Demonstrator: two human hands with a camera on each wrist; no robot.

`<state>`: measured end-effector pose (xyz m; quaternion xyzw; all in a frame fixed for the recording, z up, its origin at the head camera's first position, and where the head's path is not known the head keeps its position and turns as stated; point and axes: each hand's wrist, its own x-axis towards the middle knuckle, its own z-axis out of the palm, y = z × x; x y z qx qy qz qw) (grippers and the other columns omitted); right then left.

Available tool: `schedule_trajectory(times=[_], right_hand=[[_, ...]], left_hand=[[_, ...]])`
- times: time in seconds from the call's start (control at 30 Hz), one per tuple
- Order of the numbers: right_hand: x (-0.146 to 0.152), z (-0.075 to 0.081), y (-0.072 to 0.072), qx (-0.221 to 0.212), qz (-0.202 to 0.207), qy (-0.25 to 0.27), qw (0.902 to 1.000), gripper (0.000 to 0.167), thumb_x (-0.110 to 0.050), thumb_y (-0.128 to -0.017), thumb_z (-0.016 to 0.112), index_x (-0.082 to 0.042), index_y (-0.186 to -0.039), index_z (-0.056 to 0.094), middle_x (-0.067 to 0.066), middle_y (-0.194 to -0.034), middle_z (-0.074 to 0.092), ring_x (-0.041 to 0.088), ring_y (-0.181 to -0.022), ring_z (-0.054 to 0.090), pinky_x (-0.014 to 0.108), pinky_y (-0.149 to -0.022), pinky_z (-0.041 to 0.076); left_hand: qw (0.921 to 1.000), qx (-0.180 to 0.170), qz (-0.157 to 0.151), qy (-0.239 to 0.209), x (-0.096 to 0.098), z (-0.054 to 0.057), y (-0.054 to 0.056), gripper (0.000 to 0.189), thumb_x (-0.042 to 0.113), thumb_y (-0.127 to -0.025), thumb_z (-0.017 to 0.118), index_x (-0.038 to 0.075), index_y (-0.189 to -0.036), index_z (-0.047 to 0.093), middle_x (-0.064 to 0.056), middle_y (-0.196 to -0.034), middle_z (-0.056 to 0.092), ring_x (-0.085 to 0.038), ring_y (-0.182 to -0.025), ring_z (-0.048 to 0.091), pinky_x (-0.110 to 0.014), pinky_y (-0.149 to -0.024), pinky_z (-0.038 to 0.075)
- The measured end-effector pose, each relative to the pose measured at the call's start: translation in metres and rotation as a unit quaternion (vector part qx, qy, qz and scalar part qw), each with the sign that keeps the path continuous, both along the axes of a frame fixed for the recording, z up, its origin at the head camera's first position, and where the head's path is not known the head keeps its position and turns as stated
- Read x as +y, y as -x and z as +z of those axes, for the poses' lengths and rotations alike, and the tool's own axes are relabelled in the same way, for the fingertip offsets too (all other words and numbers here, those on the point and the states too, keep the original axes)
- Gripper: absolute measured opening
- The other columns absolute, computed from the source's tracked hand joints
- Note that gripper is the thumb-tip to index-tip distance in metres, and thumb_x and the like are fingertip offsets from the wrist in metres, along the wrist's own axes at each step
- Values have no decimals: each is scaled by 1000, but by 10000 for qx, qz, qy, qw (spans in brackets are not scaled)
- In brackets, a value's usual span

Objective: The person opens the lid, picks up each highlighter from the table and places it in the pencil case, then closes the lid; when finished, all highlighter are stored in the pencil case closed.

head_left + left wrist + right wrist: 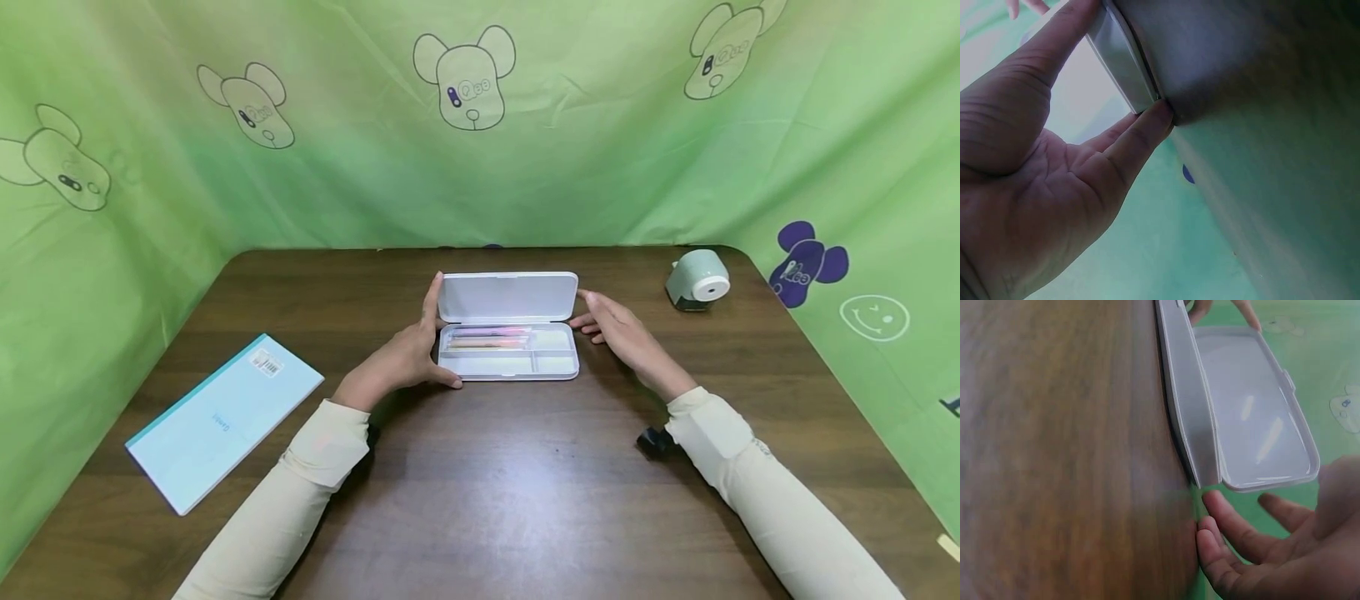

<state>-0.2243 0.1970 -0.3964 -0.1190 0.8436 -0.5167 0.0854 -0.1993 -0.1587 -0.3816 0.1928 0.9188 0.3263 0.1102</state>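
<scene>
A white pencil case (495, 365) lies opened on the table, its lid (508, 297) raised at the back. Several slim pens or pencils (487, 342) rest in its rear left compartment. My left hand (401, 358) holds the case's left end, thumb on the front corner and a finger up along the lid's edge. In the left wrist view, thumb and fingers of the left hand (1054, 181) span that end. Beside the right end is my right hand (622, 333), its fingers relaxed. In the right wrist view, the right hand (1272, 550) has its fingertips just off the case's corner.
A pale blue notebook (225, 425) with a barcode label lies at the left of the brown table (480, 483). Toward the back right stands a green and white pencil sharpener (697, 280). Some small black object (654, 442) is by the right wrist. Green printed cloth (585, 183) surrounds the table.
</scene>
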Motion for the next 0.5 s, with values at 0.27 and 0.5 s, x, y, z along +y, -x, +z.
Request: schedule_trajectory(times=[0.27,0.5], right_hand=[[-3,3,-3,-189,3,149,9997,74,-52,-119,23,2,-169,28,32,-142,65,45,-137,59,45,-105,47],[-8,3,-3,-271,-98,274,9992,77,-56,-118,25,3,-168,28,32,-143,64,45,-139,58,53,-111,42]], left_hand=[[9999,-42,143,-51,3,1,-2,160,17,-77,102,23,-165,-31,-32,-155,54,-47,-134,60,-59,-115,43],[9993,-61,305,-209,4,3,-3,155,14,-74,104,24,-166,-21,-30,-150,59,-48,-130,62,-59,-112,45]])
